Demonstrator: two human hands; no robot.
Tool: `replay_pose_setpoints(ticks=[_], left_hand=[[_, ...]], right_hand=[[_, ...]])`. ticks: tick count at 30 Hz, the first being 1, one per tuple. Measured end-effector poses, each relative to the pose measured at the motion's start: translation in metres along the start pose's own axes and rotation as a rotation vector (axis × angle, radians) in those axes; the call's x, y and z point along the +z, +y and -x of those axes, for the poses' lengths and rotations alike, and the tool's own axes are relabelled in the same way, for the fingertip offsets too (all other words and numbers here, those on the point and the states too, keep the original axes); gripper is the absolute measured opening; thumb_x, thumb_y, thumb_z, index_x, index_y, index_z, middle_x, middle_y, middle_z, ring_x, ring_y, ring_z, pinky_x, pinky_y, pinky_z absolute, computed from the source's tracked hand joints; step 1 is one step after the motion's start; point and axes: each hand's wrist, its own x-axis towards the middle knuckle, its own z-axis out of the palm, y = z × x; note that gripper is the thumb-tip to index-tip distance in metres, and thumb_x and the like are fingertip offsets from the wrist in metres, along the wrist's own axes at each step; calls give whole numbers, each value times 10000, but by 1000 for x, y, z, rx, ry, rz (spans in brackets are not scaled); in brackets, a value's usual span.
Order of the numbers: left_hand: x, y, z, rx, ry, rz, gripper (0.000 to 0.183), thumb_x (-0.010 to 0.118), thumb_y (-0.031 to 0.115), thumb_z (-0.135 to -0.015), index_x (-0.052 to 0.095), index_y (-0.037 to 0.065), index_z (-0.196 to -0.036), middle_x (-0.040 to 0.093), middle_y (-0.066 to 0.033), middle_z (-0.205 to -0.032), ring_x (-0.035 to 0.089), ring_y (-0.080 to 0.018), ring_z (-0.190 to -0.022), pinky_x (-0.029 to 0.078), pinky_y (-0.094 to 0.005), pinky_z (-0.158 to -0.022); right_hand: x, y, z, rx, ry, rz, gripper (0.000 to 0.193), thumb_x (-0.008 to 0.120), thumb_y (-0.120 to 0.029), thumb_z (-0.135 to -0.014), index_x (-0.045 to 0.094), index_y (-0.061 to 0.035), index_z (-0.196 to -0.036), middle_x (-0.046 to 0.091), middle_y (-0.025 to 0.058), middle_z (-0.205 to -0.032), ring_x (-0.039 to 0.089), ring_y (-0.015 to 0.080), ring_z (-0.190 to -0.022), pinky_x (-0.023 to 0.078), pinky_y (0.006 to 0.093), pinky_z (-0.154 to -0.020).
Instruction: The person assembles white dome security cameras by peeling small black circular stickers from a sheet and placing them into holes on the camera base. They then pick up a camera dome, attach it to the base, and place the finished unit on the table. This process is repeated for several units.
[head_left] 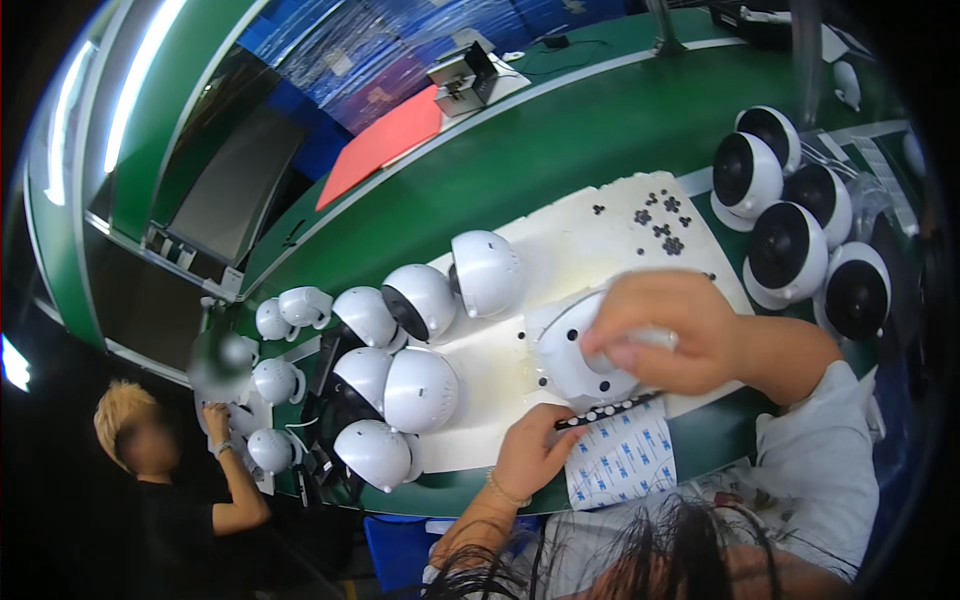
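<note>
Dark hair hangs at lower centre. The left hand grasps a black dotted strip, perhaps to have it close. Right of centre, the right hand curls over a white shell; its grip, I cannot tell. Pale board probably protects it.

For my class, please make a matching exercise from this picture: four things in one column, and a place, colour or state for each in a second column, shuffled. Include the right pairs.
Column one
1. Dotted strip
2. Right hand
3. Clustered black pieces
4. Patterned sheet

Column two
A. White with blue print
B. Held in the left hand
C. Over a white rounded housing
D. On the far right part of the white board

Right pairs
1-B, 2-C, 3-D, 4-A
</note>
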Motion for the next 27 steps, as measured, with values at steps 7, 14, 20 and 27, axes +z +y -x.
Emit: replay_pose_setpoints(ticks=[7, 14, 20, 27], left_hand=[[-14, 15, 17, 465, 242, -200, 302, 587, -89, -532, 567, 18, -813, 581, -116, -747, 592, -270, -678, 491, -340, -607], [-9, 14, 15, 592, 349, -249, 379, 638, -37, -470, 573, 37, -836, 577, -83, -788, 568, -274, -684, 490, -387, -639], [-6, 38, 18, 562, 625, -475, 228, 654, 9, -627, 552, 43, -828, 554, -81, -754, 546, -247, -664, 464, -373, -624], [26, 62, 45, -97, -120, 605, 298, 581, 296, -820, 572, 0, -801, 577, -90, -764, 530, -178, -663, 428, -292, -592]], right_hand=[[1, -13, 72, 224, -265, 134, 263, 641, -193, -749, 584, -65, -971, 611, 90, -886, 594, 245, -790, 470, 322, -697], [5, -6, 92, 463, -295, 5, 232, 633, -192, -773, 574, -61, -955, 602, 86, -900, 588, 229, -842, 464, 329, -726], [7, 1, 86, 132, -253, 184, 153, 616, -121, -746, 572, -69, -882, 592, 53, -841, 590, 210, -785, 468, 297, -695], [20, 9, 92, -452, -188, 325, 179, 608, -107, -695, 583, -36, -858, 587, 88, -874, 582, 227, -758, 485, 306, -620]])
